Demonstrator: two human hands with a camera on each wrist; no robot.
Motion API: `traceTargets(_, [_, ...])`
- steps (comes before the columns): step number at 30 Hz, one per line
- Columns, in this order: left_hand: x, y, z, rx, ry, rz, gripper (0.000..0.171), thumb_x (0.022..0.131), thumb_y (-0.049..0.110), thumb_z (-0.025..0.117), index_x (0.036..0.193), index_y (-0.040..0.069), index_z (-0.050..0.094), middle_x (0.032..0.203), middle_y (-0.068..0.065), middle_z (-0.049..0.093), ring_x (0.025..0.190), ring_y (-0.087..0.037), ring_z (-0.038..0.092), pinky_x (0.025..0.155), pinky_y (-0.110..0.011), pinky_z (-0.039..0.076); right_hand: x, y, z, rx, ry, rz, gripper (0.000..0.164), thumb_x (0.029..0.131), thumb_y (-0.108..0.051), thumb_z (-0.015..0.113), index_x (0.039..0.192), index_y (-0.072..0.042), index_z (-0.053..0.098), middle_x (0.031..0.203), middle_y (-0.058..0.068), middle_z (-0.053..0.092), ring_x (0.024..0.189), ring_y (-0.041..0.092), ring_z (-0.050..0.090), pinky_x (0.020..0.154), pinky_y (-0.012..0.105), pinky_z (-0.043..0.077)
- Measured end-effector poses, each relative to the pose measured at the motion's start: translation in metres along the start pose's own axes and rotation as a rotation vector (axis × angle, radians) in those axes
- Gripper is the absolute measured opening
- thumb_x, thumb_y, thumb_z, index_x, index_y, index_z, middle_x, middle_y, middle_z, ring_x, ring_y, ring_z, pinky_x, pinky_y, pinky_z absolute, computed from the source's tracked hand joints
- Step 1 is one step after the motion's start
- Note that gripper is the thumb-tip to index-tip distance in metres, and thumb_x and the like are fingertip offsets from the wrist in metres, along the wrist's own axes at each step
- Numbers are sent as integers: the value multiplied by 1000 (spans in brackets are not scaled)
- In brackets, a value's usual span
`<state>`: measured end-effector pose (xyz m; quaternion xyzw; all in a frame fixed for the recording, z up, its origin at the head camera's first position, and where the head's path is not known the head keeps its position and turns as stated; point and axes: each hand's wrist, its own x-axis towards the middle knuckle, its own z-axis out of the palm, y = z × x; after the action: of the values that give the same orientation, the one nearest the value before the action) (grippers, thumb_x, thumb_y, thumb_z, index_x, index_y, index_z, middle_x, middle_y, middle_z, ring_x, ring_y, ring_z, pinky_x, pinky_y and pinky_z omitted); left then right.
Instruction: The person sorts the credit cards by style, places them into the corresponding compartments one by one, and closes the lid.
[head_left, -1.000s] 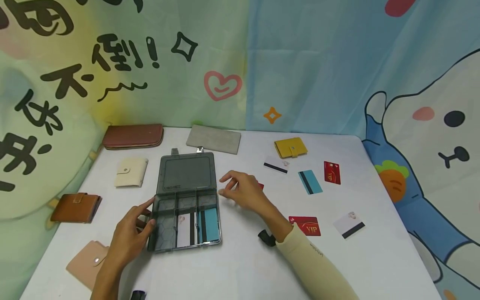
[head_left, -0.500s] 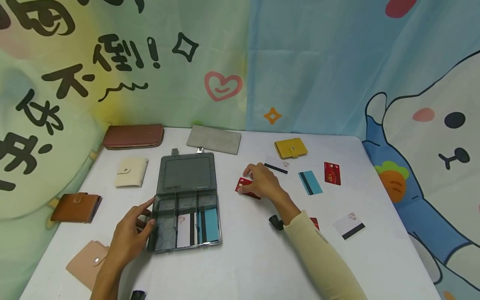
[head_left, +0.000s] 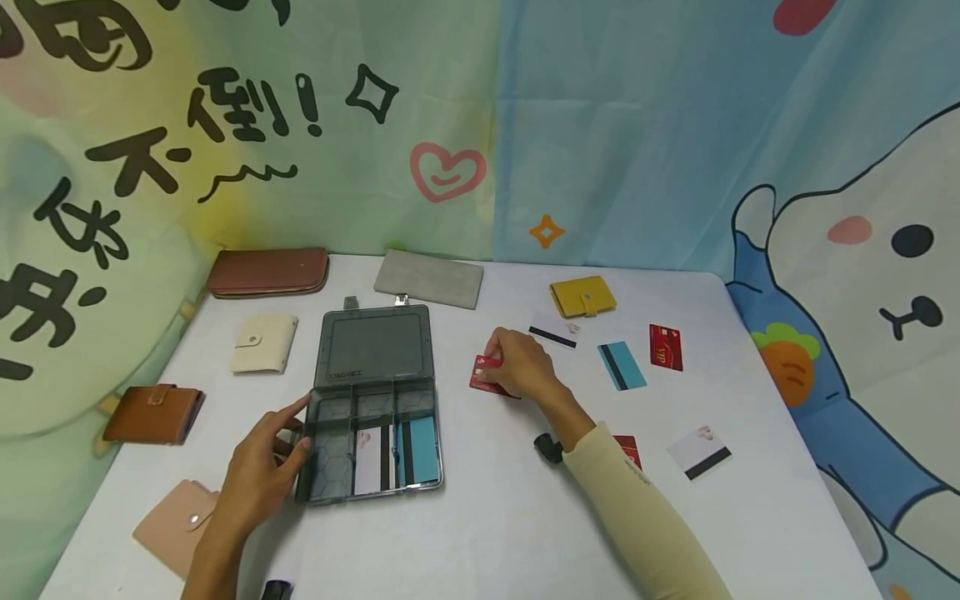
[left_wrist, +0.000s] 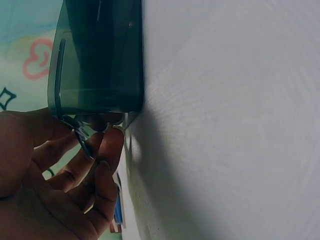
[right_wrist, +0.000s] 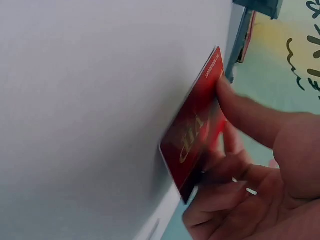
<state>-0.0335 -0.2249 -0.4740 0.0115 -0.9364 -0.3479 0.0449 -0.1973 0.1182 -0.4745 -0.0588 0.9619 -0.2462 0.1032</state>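
Red card (right_wrist: pixel 190 127) is pinched by the right hand (head_left: pixel 525 367). To its left, the case (head_left: pixel 375 342) is gripped by the left hand (head_left: pixel 261 468).

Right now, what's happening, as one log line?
left hand: holds open gray case; right hand: pinches red card; blue card: inside gray case

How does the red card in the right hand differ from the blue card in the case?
The red card is pinched by the right hand; the blue card sits in the near right compartment of the case, untouched. The red card shows gold VIP lettering; the blue card shows a dark stripe. Both are rectangular cards.
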Motion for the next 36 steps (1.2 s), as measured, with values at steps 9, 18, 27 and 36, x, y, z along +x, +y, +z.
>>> traceTargets(9, [-1, 0, 0, -2, -3, -7, 64, 93, 5, 66, 151, 20, 45, 116, -14, 61, 77, -16, 63, 60, -24, 50, -6, -11, -1, 356, 126, -184, 26, 94, -20, 69, 118, -25, 60, 86, 0, 60, 68, 18, 51, 58, 28, 42])
traceTargets(18, [-2, -1, 0, -4, 4, 1, 63, 93, 4, 66, 151, 19, 45, 115, -14, 61, 76, -16, 62, 59, -24, 49, -30, -54, 9, 645, -11, -258, 22, 92, -26, 72, 114, -25, 66, 84, -2, 68, 61, 32, 61, 50, 31, 48])
traceTargets(27, [-1, -1, -2, -14, 0, -11, 64, 92, 4, 66, 150, 20, 45, 115, -14, 61, 76, -15, 63, 60, -23, 50, -53, -104, 38, 715, -244, -363, 17, 93, -23, 71, 109, -20, 68, 79, -3, 73, 62, 37, 65, 56, 34, 56])
traceTargets(36, [1, -1, -1, -26, -38, -42, 63, 95, 7, 64, 152, 22, 43, 119, -15, 59, 81, -19, 64, 63, -23, 52, -48, -118, 52, 550, -373, -414, 23, 93, -27, 71, 115, -19, 69, 87, 5, 76, 65, 26, 69, 60, 27, 55])
